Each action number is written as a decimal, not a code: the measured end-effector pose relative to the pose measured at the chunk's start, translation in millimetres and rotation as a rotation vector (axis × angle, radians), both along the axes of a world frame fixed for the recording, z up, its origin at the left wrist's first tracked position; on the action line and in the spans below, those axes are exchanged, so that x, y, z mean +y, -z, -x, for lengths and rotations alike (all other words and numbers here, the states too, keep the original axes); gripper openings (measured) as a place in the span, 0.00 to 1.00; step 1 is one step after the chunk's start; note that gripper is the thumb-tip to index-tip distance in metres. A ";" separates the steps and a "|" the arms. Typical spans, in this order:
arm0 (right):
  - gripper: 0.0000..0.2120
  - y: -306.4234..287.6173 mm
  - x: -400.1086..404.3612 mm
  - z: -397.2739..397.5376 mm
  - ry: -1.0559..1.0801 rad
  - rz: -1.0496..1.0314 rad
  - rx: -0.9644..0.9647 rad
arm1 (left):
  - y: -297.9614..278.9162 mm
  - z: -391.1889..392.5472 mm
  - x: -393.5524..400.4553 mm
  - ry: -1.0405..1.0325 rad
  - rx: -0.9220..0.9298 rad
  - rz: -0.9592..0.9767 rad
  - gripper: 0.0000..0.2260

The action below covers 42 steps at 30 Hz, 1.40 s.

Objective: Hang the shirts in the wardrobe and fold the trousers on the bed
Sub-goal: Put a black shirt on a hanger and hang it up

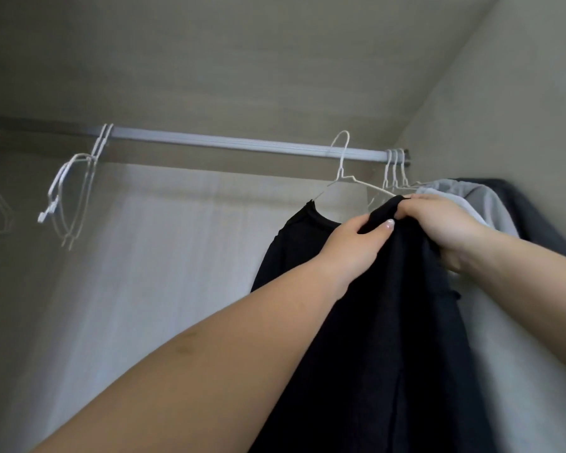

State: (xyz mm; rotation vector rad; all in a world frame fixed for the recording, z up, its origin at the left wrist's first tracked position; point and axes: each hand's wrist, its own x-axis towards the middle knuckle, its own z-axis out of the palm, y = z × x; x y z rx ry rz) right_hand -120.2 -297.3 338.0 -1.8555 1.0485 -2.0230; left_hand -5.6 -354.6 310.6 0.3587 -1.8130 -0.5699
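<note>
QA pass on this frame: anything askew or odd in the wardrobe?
Yes. The black shirt sits only partly on its white hanger: the hanger's left arm pokes out bare at the collar. Both hands grip the fabric at the right shoulder. Empty hangers further left hang bunched and tilted.

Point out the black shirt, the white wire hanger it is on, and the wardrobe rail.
black shirt [383, 322]: head view, on the hanging body fabric.
white wire hanger [341, 158]: head view, on the neck below its hook.
wardrobe rail [209, 142]: head view, on the bare middle stretch.
</note>
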 end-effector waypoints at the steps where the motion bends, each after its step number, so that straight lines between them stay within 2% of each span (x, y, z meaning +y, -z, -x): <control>1: 0.10 -3.7 -1.1 3.3 0.023 0.011 -0.014 | -3.9 4.1 1.0 0.007 -0.009 0.006 0.12; 5: 0.09 -20.1 -8.7 13.7 0.087 0.015 -0.046 | -13.6 16.8 0.1 0.032 -0.032 0.015 0.11; 13: 0.09 -34.8 -21.9 26.7 0.149 -0.018 -0.112 | -20.6 33.2 -6.3 0.021 -0.113 -0.015 0.25; 19: 0.06 -33.3 -24.6 33.0 0.117 -0.109 -0.088 | -17.4 35.9 -7.1 0.040 -0.141 -0.057 0.23; 25: 0.06 -31.3 -24.3 34.0 0.108 -0.087 -0.049 | -14.4 30.7 -5.2 0.042 -0.178 -0.073 0.23; 27: 0.07 -34.0 -25.3 34.0 0.200 -0.030 0.006 | -13.3 26.6 -3.8 0.045 -0.174 -0.074 0.22; 28: 0.08 -35.8 -25.8 34.8 0.312 0.033 0.070 | -12.6 23.9 -2.9 0.044 -0.168 -0.072 0.21; 31: 0.13 -34.7 -18.0 29.6 0.709 0.310 0.281 | -11.6 11.9 -0.2 0.017 -0.123 -0.066 0.18; 34: 0.13 -25.9 -8.6 13.8 0.879 0.537 0.534 | -10.8 -6.4 2.4 -0.010 -0.036 -0.069 0.15; 37: 0.13 -18.7 -5.9 -9.4 0.849 0.579 0.657 | -7.1 -31.1 3.8 -0.038 0.028 -0.087 0.12; 42: 0.13 -2.0 -13.9 -55.0 0.555 0.491 0.625 | 12.6 -85.2 12.5 -0.195 0.068 -0.116 0.09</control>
